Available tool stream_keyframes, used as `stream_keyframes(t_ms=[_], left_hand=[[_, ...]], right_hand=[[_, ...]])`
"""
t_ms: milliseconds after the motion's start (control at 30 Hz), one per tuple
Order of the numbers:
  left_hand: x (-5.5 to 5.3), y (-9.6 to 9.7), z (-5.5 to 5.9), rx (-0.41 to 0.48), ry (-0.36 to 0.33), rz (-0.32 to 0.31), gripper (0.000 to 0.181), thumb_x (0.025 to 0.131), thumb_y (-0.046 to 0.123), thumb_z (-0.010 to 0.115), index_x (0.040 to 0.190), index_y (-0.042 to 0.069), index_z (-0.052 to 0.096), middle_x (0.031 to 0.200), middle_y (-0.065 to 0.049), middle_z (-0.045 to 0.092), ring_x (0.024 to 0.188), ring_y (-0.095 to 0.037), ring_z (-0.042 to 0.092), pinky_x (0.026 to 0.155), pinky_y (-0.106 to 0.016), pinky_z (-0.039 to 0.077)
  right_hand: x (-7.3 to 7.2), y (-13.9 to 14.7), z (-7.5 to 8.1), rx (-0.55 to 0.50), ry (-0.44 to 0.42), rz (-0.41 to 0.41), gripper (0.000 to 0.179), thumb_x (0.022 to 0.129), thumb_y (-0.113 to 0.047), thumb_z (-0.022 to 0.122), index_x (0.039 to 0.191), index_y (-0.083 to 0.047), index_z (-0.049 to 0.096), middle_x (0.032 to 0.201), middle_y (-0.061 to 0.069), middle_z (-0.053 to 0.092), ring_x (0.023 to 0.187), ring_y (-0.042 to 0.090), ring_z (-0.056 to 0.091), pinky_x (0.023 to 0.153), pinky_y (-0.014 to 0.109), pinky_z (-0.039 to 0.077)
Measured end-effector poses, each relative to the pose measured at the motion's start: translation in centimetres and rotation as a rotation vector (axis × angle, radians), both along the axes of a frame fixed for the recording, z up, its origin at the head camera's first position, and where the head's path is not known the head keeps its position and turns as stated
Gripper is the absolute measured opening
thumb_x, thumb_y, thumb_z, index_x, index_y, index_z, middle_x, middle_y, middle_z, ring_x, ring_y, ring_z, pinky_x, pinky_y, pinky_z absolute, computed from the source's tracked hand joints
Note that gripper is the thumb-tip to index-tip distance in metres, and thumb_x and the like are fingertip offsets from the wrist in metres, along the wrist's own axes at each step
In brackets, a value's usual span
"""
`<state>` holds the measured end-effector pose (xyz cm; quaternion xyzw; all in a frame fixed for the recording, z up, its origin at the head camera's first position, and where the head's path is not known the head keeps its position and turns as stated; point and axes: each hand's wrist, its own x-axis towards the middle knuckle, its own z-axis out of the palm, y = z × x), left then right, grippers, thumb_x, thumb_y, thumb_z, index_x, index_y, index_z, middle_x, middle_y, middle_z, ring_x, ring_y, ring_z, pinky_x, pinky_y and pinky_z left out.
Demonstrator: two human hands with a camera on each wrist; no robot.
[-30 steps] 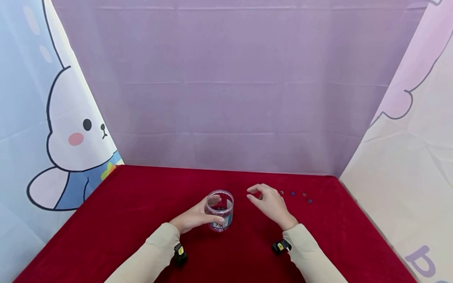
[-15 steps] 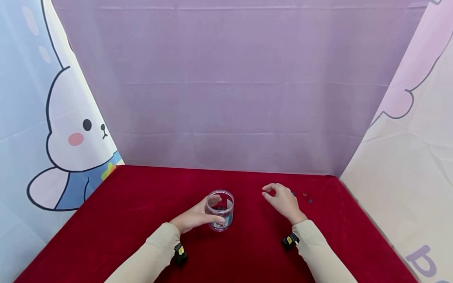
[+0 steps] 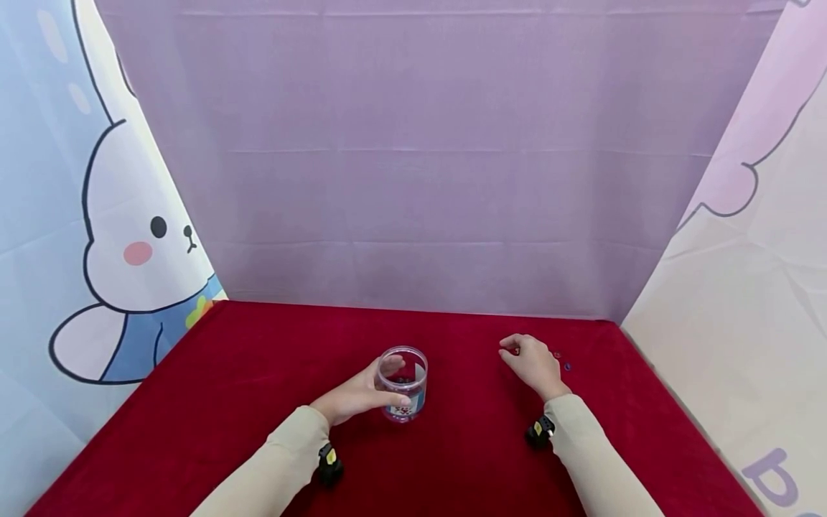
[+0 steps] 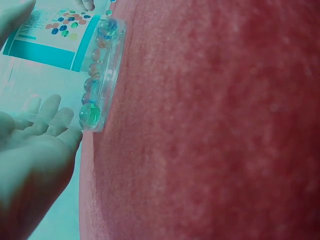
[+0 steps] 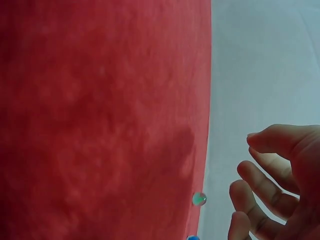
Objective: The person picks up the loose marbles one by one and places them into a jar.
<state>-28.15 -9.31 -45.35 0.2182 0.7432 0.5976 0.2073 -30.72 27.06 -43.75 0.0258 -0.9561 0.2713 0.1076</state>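
My left hand [image 3: 355, 395] holds a clear plastic jar [image 3: 402, 384] upright on the red cloth, thumb across its front and fingers round the far side. Glass marbles [image 4: 90, 115] lie along the jar's bottom in the left wrist view, and its label carries printed coloured dots. My right hand [image 3: 535, 365] is over the cloth at the right, fingers loosely bent, with nothing seen between them. Close to its fingertips is a clear marble with a green swirl [image 5: 199, 199], apart from the hand. A blue marble [image 5: 193, 238] shows at the right wrist view's lower edge.
Beyond the right hand lie a reddish marble [image 3: 557, 355] and a dark blue marble [image 3: 567, 366]. Red cloth [image 3: 271, 359] covers the table. A purple curtain [image 3: 413, 179] hangs behind, with printed cloths at both sides.
My right hand has moved away from the jar, rightward to the loose marbles, one of which it now hides in the head view. The left hand and jar have stayed in place.
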Motion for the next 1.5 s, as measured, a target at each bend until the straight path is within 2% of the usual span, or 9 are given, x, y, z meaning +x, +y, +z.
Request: stream_keyframes(t_ms=[233,333,633,1000,1200,1500], left_hand=[[0.0,0.0,0.0,0.002,0.006,-0.004,0.087,0.089,0.027,0.078,0.155,0.007,0.026,0.159,-0.01,0.032,0.143,-0.034,0.029,0.108,-0.054,0.039],[-0.1,0.0,0.0,0.001,0.01,-0.003,0.087,0.089,0.027,0.078,0.155,0.007,0.026,0.158,-0.01,0.032,0.143,-0.034,0.029,0.108,-0.054,0.038],[-0.1,-0.1,-0.1,0.001,0.011,-0.001,0.087,0.089,0.027,0.079,0.155,0.007,0.026,0.158,-0.009,0.033,0.142,-0.034,0.031,0.107,-0.053,0.039],[0.0,-0.2,-0.1,0.002,0.007,-0.003,0.087,0.089,0.027,0.079,0.155,0.007,0.026,0.158,-0.009,0.032,0.142,-0.034,0.031,0.107,-0.052,0.04],[0.0,-0.2,0.2,0.008,0.01,-0.004,0.087,0.089,0.027,0.078,0.155,0.007,0.026,0.158,-0.01,0.032,0.141,-0.035,0.032,0.106,-0.052,0.041],[-0.1,-0.1,0.5,0.015,0.006,0.0,0.086,0.089,0.028,0.078,0.155,0.007,0.026,0.159,-0.01,0.032,0.141,-0.034,0.032,0.106,-0.052,0.041]], right_hand=[[-0.7,1.0,-0.5,0.006,-0.051,-0.052,0.026,0.095,-0.024,0.069,0.117,-0.012,0.073,0.111,0.008,0.066,0.098,0.026,0.062,0.072,0.05,0.05],[-0.9,1.4,-0.8,0.006,-0.07,-0.069,0.027,0.095,-0.023,0.068,0.119,-0.011,0.072,0.114,0.011,0.065,0.097,0.028,0.062,0.071,0.05,0.05],[-1.7,1.9,-1.1,0.011,-0.116,-0.088,0.03,0.096,-0.019,0.065,0.123,-0.008,0.07,0.122,0.018,0.06,0.103,0.034,0.061,0.077,0.054,0.05],[-2.5,2.0,-1.2,0.053,-0.165,-0.057,0.035,0.096,-0.02,0.065,0.128,-0.005,0.067,0.129,0.02,0.062,0.112,0.038,0.059,0.086,0.06,0.048],[-2.6,2.1,-0.7,0.065,-0.194,-0.064,0.034,0.096,-0.018,0.065,0.127,-0.006,0.069,0.127,0.019,0.064,0.111,0.038,0.061,0.084,0.061,0.047],[-2.8,2.3,0.2,0.078,-0.203,-0.073,0.029,0.095,-0.011,0.063,0.122,-0.007,0.071,0.119,0.016,0.067,0.103,0.033,0.064,0.076,0.054,0.05]])
